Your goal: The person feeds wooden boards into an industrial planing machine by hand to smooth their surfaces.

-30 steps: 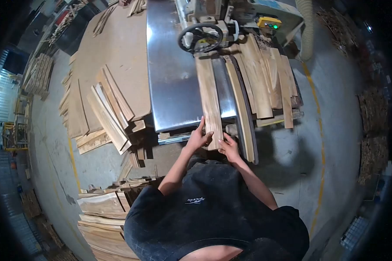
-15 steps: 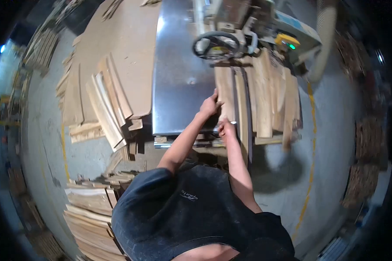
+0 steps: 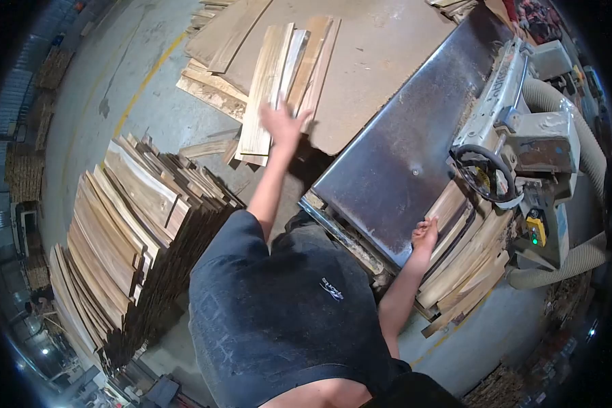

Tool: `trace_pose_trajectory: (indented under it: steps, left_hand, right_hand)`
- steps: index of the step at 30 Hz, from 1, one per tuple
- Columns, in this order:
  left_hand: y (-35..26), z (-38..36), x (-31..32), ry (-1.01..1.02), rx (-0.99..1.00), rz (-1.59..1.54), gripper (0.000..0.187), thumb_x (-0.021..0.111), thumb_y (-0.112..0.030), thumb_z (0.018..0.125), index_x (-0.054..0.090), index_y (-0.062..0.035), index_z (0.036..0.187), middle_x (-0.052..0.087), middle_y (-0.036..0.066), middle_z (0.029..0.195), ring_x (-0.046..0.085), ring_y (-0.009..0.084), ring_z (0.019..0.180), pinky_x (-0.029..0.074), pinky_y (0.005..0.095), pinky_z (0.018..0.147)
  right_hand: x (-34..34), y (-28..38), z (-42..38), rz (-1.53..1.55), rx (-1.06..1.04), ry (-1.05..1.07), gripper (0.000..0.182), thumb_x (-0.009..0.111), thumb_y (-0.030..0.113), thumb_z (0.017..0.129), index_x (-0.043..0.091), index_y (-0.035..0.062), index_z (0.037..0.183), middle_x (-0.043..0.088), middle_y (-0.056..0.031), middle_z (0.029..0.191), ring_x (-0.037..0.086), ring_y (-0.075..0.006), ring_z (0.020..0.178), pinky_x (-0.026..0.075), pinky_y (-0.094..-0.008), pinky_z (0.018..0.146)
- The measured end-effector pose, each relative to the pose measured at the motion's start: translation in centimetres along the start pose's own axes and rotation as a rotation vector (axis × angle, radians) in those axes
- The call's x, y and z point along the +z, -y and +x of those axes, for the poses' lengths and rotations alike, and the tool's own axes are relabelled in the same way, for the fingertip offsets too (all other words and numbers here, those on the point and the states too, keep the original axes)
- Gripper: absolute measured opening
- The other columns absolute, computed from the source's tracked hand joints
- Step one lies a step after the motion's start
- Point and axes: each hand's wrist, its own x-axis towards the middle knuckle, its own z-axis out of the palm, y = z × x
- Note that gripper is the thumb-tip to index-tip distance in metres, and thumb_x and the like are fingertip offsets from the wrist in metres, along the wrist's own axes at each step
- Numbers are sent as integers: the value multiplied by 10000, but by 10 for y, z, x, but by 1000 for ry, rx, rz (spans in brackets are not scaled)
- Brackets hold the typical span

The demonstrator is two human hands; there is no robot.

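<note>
My left hand (image 3: 282, 124) reaches over a small group of loose boards on the side table, fingers spread and slightly blurred, with nothing held. Under and beside it lie a pale board (image 3: 266, 81) and a browner board (image 3: 313, 58). On the metal machine table, my right hand (image 3: 425, 234) has its fingers curled at the near end of a wooden board (image 3: 447, 204). The far part of that board runs beneath the machine's black handwheel (image 3: 486, 175).
A tall stack of boards (image 3: 126, 217) stands at the left. The metal table (image 3: 387, 160) adjoins the brown side table (image 3: 367, 75). More boards (image 3: 466, 265) lie right of my right hand, near a yellow switch box (image 3: 536, 228) and grey hose (image 3: 557, 272). Part of another person (image 3: 517, 24) shows at top right.
My view has turned left. My left hand has left the board at the machine and moved over the loose boards, opening. My right hand stays by the machine board's near end.
</note>
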Motion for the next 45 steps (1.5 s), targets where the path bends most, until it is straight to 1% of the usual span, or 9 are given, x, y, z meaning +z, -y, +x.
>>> trace_pose_trajectory:
  steps: [5, 9, 15, 17, 22, 23, 33, 43, 45]
  left_hand:
    - [56, -15, -25, 283, -79, 191, 1057, 840, -566, 597, 395, -107, 1439, 247, 420, 1426, 261, 575, 1328, 297, 656, 1027]
    - [15, -5, -57, 633, -205, 159, 898, 781, -192, 665, 349, -145, 1451, 250, 370, 1451, 317, 581, 1274, 351, 667, 969]
    - [-17, -43, -114, 593, -73, -586, 1012, 615, 51, 762, -56, 1, 1517, 689, 188, 975, 682, 291, 850, 549, 336, 766]
    - [-6, -76, -107, 926, -261, -951, 1039, 686, 37, 799, -54, -12, 1526, 665, 163, 1119, 658, 235, 981, 536, 316, 831]
    - [-19, -214, -93, 1158, 52, -776, 1001, 738, -34, 827, 44, -54, 1547, 644, 137, 1166, 635, 157, 942, 537, 274, 784]
    - [-42, -228, -114, 1380, -224, -736, 1013, 741, -41, 830, 31, -80, 1552, 639, 138, 1170, 634, 150, 924, 539, 272, 767]
    - [-113, -303, -43, 1379, 735, -299, 1096, 774, -437, 787, 69, -42, 1528, 672, 229, 721, 684, 367, 632, 536, 442, 587]
    - [-206, -264, 53, 1161, 696, -523, 958, 784, -290, 792, 216, 20, 1499, 710, 207, 875, 710, 256, 747, 539, 366, 733]
    - [-239, -228, 42, 1611, 305, -439, 796, 746, -271, 823, 348, -11, 1462, 697, 246, 984, 707, 270, 895, 520, 357, 841]
  right_hand:
    - [15, 17, 42, -74, -185, -26, 410, 568, 513, 944, 595, 111, 1017, 544, 58, 637, 523, -61, 520, 312, -183, 385]
    - [56, 3, -4, -163, -470, 4, 305, 549, 383, 977, 603, 82, 965, 589, -8, 707, 529, -68, 561, 343, -189, 443]
    - [39, -87, -91, -405, -538, 245, 255, 551, 271, 998, 656, 39, 984, 670, -37, 767, 603, -72, 633, 423, -205, 525]
    - [23, -120, -115, -463, -508, 329, 307, 536, 316, 1004, 663, 40, 1049, 685, -40, 835, 613, -74, 653, 423, -203, 549]
    - [-25, -181, -171, -325, -77, 498, 391, 546, 345, 998, 556, 51, 1254, 668, -43, 1037, 674, -127, 814, 472, -228, 641]
    - [-37, -192, -175, -367, -5, 529, 386, 560, 334, 992, 553, 50, 1254, 663, -43, 1052, 676, -136, 829, 478, -234, 651]
    - [-112, -227, -186, 504, 92, 261, 250, 681, 255, 926, 592, 66, 1063, 653, -57, 854, 657, -165, 772, 471, -232, 595]
    - [-50, -129, -115, 50, -32, 9, 473, 453, 526, 990, 576, 94, 844, 637, -45, 691, 563, -129, 508, 324, -217, 372]
    - [-38, -110, -87, 99, 25, -44, 427, 442, 461, 1012, 566, 81, 863, 585, -27, 629, 513, -115, 473, 315, -225, 369]
